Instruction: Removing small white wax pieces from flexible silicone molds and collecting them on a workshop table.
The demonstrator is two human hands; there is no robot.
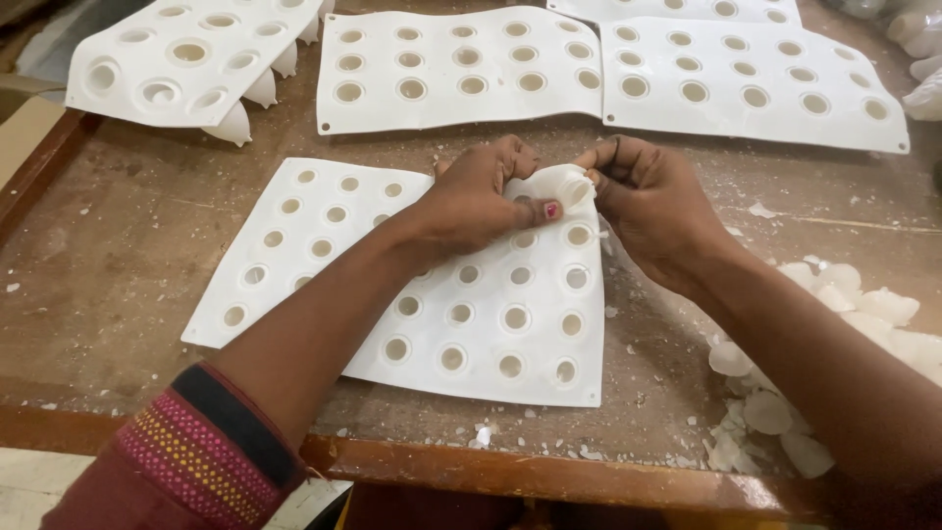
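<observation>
At the far left, a white silicone mould sheet (pixel 186 59) sits tilted near the table's back edge, with cone-shaped cups poking out beneath its near side. In front of it, on the worn wooden table (pixel 108 255), a flat white mould sheet (pixel 324 265) dotted with rows of round holes lies just before the person. The left hand (pixel 476 201) rests on this sheet's far right corner, fingers curled in and the thumb, its nail painted pink, pressed against a small white cone-shaped mould cup (pixel 561 185). That cup stands up from the sheet's corner, caught between the two hands, just to the right of the left thumb. The right hand (pixel 653 211) meets it from the other side, fingertips closed on the cup's rim and pinching it. Behind the hands, two more white mould sheets (pixel 608 69) lie side by side along the back of the table. At the right, near the table's front edge, lies a heap of thin white flakes and shell-like scraps (pixel 785 402), with smaller crumbs scattered about.
</observation>
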